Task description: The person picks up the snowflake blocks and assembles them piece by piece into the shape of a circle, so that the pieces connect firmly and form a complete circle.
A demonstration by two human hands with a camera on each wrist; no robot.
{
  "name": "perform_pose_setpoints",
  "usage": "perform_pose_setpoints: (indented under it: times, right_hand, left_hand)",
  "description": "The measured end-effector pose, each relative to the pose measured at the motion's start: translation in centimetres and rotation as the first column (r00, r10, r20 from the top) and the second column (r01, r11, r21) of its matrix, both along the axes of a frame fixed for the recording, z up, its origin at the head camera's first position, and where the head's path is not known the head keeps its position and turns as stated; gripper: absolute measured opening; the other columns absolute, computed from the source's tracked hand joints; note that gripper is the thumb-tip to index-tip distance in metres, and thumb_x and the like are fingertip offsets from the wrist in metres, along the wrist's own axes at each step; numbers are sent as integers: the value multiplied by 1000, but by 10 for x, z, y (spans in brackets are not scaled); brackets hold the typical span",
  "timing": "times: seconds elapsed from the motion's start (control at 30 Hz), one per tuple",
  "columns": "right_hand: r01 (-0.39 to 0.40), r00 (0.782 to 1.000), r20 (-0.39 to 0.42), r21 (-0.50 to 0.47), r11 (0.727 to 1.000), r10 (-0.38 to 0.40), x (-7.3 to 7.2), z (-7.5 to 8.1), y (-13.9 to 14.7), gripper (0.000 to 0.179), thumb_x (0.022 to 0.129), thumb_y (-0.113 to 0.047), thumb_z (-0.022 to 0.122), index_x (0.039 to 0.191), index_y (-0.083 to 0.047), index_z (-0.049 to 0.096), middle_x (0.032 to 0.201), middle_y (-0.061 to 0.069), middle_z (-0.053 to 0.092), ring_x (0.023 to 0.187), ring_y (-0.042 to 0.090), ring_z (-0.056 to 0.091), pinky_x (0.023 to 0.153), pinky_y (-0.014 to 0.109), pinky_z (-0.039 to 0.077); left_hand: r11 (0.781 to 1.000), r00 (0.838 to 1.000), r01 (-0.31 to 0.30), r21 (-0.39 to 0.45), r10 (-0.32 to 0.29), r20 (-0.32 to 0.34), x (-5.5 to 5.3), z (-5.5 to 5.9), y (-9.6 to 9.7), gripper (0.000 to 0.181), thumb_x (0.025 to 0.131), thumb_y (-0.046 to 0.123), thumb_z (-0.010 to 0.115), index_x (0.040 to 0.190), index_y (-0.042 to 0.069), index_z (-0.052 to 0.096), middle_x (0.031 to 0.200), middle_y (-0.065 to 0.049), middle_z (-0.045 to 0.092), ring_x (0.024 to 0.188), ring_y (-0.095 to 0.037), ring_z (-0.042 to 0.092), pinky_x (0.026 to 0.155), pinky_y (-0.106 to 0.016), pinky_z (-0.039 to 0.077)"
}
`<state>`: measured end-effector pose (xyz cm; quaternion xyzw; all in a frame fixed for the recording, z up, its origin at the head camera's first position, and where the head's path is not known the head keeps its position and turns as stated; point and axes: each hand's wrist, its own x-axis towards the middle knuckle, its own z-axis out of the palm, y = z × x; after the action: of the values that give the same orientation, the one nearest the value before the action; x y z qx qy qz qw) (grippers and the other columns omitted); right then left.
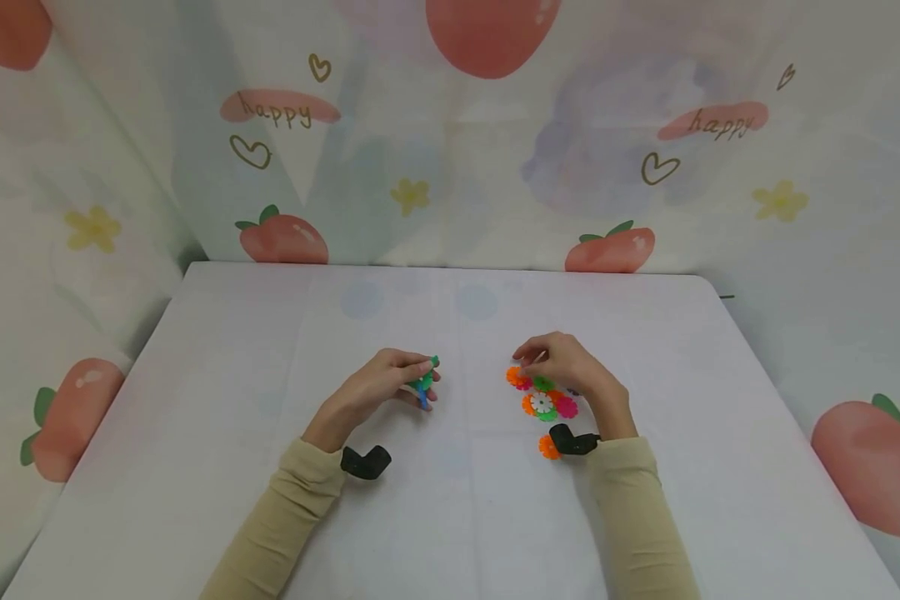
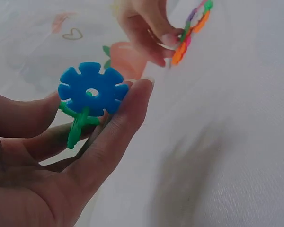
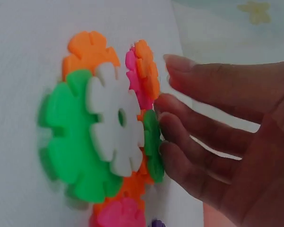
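My left hand (image 1: 378, 385) grips joined flower-shaped plastic discs between thumb and fingers, raised above the table. In the left wrist view a blue disc (image 2: 75, 88) faces the camera, with green discs (image 2: 75, 130) slotted below it. Over a small pile of similar discs hovers my right hand (image 1: 572, 367), fingers slightly bent and nothing between thumb and fingertips. Its fingertips are close to an orange disc (image 3: 149, 71) and a green disc (image 3: 154, 146); whether they touch cannot be told. A white disc (image 3: 109, 118) lies on a larger-looking green one (image 3: 66, 137).
Pink discs (image 1: 567, 407) lie among the pile, and a lone orange disc (image 1: 547, 447) is near the right wrist. A black wrist camera (image 1: 366, 462) is strapped to the left arm, another (image 1: 572, 440) to the right. The white table (image 1: 195, 400) meets a patterned cloth backdrop (image 1: 450, 167).
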<state>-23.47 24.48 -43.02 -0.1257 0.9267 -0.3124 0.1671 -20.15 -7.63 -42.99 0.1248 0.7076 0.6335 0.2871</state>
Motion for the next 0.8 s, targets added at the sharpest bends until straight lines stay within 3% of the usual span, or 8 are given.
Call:
perform_pose_setpoints:
  times: [0.13, 0.27, 0.43, 0.63, 0.8]
  right_hand:
    - [27, 997, 69, 24, 999, -28, 0, -3, -2, 24, 90, -18, 80, 109, -5, 74, 102, 9, 69, 93, 24, 62, 80, 32, 53]
    - [31, 997, 73, 20, 999, -33, 0, -6, -7, 24, 87, -20, 84, 99, -6, 68, 94, 7, 66, 85, 22, 59, 76, 31, 50]
    - [24, 1000, 1, -2, 1000, -24, 0, -7, -12, 20, 88, -18, 82, 94, -8, 66, 88, 6, 64, 79, 21, 57, 70, 30, 49]
    - [30, 990, -134, -34, 999, -34, 1, -6, -18, 5, 91, -12, 76, 94, -11, 73, 104, 6, 69, 85, 23, 60, 73, 32, 51]
    - [21, 987, -154, -108, 994, -38, 2, -4, -29, 8, 90, -17, 80, 93, -11, 75, 92, 3, 72, 81, 20, 63, 73, 32, 52]
  left_hand:
    - [1000, 1000, -1, 11, 1, 14, -1, -1, 1, 44, 109, 14, 51, 144, -13, 50, 132, -35, 59, 83, -21, 75, 85, -38, 62]
    - [999, 1000, 2, 47, -3, 30, -2, -6, 3, 45, 108, 15, 52, 143, -14, 50, 132, -35, 59, 82, -20, 75, 86, -39, 62]
    - [997, 999, 6, 73, -9, 43, -1, -11, 5, 46, 108, 16, 54, 143, -13, 50, 133, -34, 60, 82, -20, 75, 86, -39, 62]
    - [997, 998, -1, 79, -4, 57, -1, -13, 6, 44, 108, 16, 53, 141, -13, 52, 127, -33, 62, 80, -20, 75, 85, -39, 62]
    - [997, 997, -15, 78, 9, 72, 0, -14, 7, 43, 108, 17, 54, 141, -12, 53, 126, -32, 63, 80, -21, 75, 85, -39, 62]
